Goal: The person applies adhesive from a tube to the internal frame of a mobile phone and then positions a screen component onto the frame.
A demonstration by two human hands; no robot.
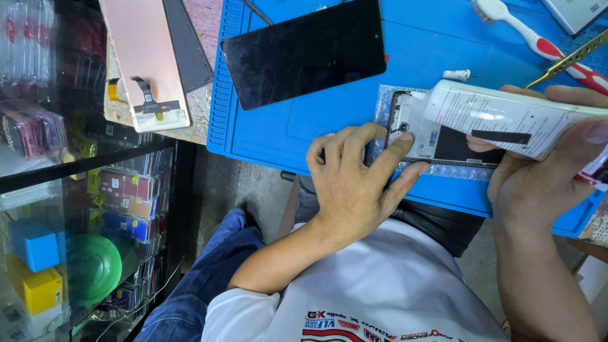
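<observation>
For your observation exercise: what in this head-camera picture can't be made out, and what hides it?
- Opened phone, head view: its right part is hidden behind the white tube and the right hand.
- Tube's far end: cut off by the right edge.
- Tube's nozzle tip: too small to tell if it touches the phone.
- Left hand: covers the phone's lower left edge.

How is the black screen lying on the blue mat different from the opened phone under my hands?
The black screen lies untouched, a plain dark face; the opened phone shows pale inner parts and is held down by the left hand. The screen rests on the bare blue mat; the phone sits on bubble wrap. Both lie flat.
</observation>
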